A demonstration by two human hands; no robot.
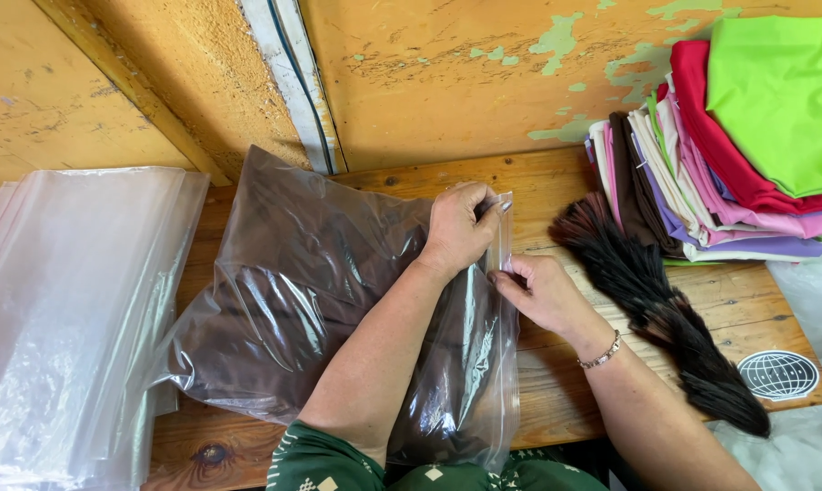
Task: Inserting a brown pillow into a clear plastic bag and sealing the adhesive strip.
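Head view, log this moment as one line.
left hand: pinching bag edge | right hand: pinching same edge | clear plastic bag: holds brown cloth, on wooden bench

The stack of clear bags [65, 309] and folded fabrics [747, 136] run past the edges.

Glossy, crinkled clear plastic bag [338, 309] over matt brown cloth [293, 273], on knotty bare wooden bench [556, 382]; rough, flaking painted wall [447, 82] behind bench.
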